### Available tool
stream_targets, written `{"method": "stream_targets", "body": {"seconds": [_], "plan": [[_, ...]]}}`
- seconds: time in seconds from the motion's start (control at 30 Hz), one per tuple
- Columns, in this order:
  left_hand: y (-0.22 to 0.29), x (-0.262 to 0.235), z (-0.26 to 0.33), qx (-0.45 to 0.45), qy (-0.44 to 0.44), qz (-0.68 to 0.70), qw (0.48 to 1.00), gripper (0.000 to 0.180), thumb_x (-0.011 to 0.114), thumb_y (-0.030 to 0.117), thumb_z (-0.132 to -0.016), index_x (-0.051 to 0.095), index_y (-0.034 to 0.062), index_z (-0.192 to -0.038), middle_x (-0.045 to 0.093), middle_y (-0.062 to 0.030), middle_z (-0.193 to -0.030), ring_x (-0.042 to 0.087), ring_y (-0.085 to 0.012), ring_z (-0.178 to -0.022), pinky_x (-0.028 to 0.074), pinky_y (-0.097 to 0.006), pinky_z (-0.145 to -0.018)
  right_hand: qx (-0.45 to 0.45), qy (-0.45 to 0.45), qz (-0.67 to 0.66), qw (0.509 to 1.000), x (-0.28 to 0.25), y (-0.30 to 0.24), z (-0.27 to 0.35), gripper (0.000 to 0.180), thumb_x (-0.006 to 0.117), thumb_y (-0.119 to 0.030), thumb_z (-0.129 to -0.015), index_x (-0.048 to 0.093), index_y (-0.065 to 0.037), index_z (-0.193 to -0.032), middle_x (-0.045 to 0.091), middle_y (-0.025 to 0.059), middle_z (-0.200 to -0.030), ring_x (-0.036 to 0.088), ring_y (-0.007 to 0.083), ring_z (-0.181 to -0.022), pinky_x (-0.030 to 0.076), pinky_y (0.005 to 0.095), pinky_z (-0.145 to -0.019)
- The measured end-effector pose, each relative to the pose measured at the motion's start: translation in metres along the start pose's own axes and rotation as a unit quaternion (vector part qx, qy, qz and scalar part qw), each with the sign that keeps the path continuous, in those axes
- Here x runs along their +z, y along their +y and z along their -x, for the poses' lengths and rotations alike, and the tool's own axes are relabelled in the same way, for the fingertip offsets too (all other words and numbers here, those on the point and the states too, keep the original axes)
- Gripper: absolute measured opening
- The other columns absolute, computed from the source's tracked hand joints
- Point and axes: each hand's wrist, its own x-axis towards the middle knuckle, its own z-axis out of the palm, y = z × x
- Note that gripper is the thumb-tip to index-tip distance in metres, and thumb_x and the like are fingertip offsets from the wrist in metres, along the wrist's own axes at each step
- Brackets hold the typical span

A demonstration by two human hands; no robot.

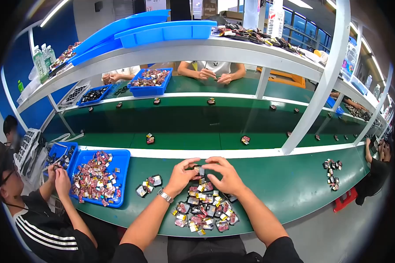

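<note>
At the middle of the green bench my left hand (182, 176) has its thumb and fingers closed on a small black-cased circuit unit (200, 171). My right hand (226, 175) is curved beside it, thumb and fingers apart, with the fingertips at the unit's right edge; whether they press on it I cannot tell. Just below my hands, between my forearms, lies a pile of similar units (204, 206) with red boards, black or clear casings and silver-yellow battery packs. A few more units (149, 185) rest left of my left wrist.
A blue tray (126, 175) heaped with red boards stands at left, near a co-worker (44, 210). Small units (245, 140) sit spaced along the green conveyor (184, 139) ahead. A white post (318, 83) and overhead shelf (171, 47) frame it. More units (332, 173) lie right.
</note>
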Motion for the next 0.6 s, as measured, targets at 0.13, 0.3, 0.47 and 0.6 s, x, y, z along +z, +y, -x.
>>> {"method": "stream_targets", "body": {"seconds": [0.13, 0.3, 0.47, 0.6], "plan": [[-0.003, 0.000, -0.002, -0.015, 0.033, 0.018, 0.999, 0.028, 0.057, 0.000, -0.091, 0.058, -0.0023, -0.119, 0.062, -0.0073, -0.104, 0.062, -0.0118, -0.091, 0.054, -0.025, -0.078, -0.045, -0.005, 0.082, 0.996, 0.005, -0.007, 0.000, 0.032, 0.074, -0.011, -0.077, 0.069, -0.013, -0.109, 0.055, 0.0102, -0.124, 0.052, 0.0271, -0.117, 0.049, 0.0377, -0.093], [-0.007, -0.002, -0.005, 0.044, 0.020, -0.050, 0.998, 0.014, 0.059, -0.003, -0.088, 0.061, -0.0025, -0.102, 0.066, -0.0064, -0.097, 0.063, -0.0107, -0.086, 0.054, -0.025, -0.074, -0.042, -0.026, 0.092, 0.995, 0.012, 0.004, -0.001, 0.016, 0.074, -0.012, -0.079, 0.070, -0.009, -0.094, 0.056, 0.0090, -0.123, 0.053, 0.0268, -0.115, 0.049, 0.0380, -0.091], [0.007, 0.003, 0.001, 0.031, 0.075, -0.181, 0.980, 0.011, 0.061, -0.001, -0.087, 0.062, -0.0007, -0.098, 0.069, -0.0051, -0.090, 0.062, -0.0074, -0.079, 0.051, -0.023, -0.070, -0.039, -0.015, 0.091, 0.995, 0.007, 0.003, 0.000, 0.019, 0.072, -0.012, -0.080, 0.068, -0.010, -0.098, 0.055, 0.0091, -0.123, 0.054, 0.0267, -0.114, 0.049, 0.0383, -0.091], [0.008, 0.002, 0.001, 0.019, 0.068, -0.186, 0.980, 0.021, 0.060, 0.002, -0.089, 0.064, 0.0001, -0.110, 0.071, -0.0064, -0.094, 0.063, -0.0080, -0.082, 0.051, -0.023, -0.071, -0.035, -0.034, 0.068, 0.996, 0.012, -0.001, 0.002, 0.023, 0.073, -0.012, -0.079, 0.069, -0.011, -0.102, 0.055, 0.0090, -0.122, 0.054, 0.0266, -0.113, 0.050, 0.0373, -0.090]]}}
